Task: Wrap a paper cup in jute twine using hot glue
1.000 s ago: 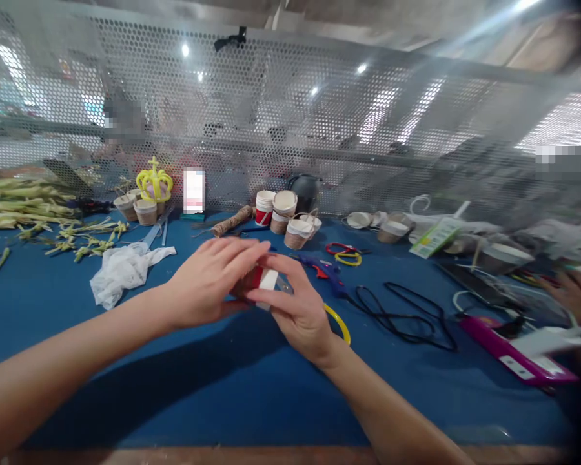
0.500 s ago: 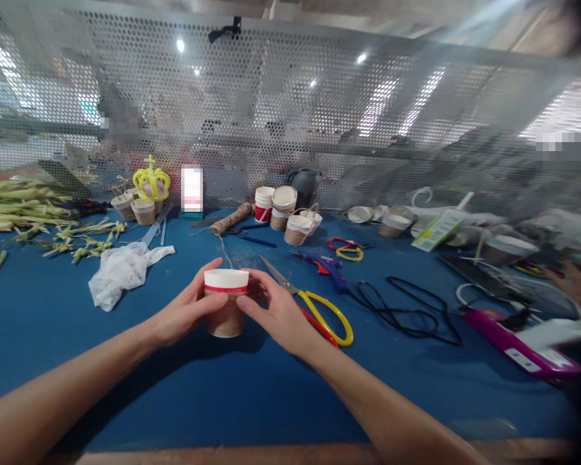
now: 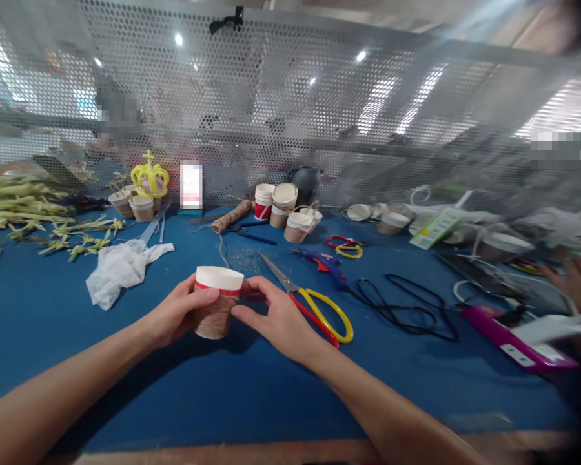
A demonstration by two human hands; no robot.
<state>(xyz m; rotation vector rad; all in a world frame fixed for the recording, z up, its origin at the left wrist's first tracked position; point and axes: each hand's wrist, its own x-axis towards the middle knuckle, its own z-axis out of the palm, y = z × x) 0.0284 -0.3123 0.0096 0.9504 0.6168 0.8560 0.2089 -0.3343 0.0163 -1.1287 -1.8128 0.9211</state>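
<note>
A white paper cup (image 3: 217, 303) with a red band is wrapped in brown twine below its rim and tilts slightly. My left hand (image 3: 177, 313) is closed round its left side, the thumb lying across the front. At the cup's right side is my right hand (image 3: 275, 316), fingers curled behind and thumb at the front edge; whether it also pinches the twine is hidden. A strand of twine (image 3: 223, 250) runs from behind the cup to a twine roll (image 3: 231, 216). Large scissors (image 3: 326, 316) with red and yellow handles lie just beyond my right hand.
A blue glue gun (image 3: 326, 266) and its black cable lie to the right, near a purple power strip (image 3: 518, 342). Several wrapped cups (image 3: 299, 227) stand behind. White crumpled cloth (image 3: 119, 271) lies left. Another person's hand (image 3: 574, 284) is at the far right.
The cup has moved slightly left and tilted, turning in my left hand. More of its right side shows beside my right thumb.
</note>
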